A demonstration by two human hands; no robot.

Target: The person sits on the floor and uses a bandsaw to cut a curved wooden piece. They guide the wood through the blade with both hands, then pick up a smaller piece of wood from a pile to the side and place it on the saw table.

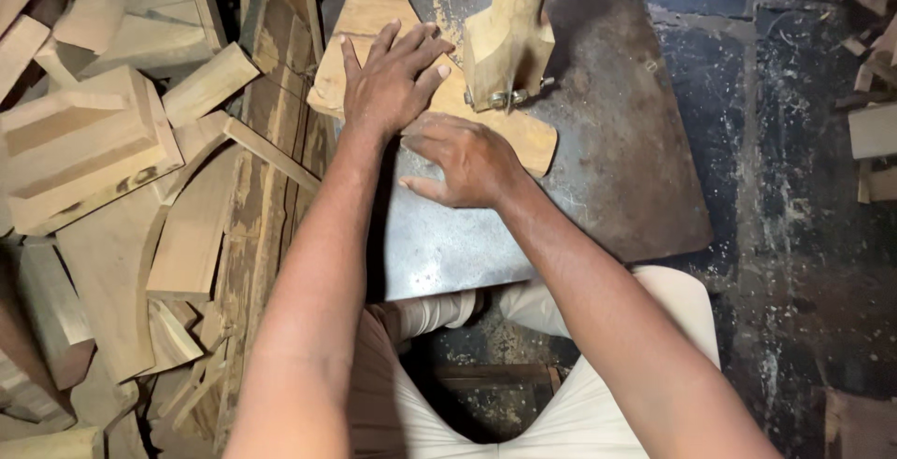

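Both hands, left hand (388, 80) and right hand (467, 160), fingers spread flat on wooden board (374, 15) beside blade guide (505, 57).

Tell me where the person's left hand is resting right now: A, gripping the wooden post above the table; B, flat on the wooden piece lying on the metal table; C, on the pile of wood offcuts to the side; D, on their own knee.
B: the left hand lies spread, palm down, on the flat wooden piece that sits on the metal table, beside the right hand.
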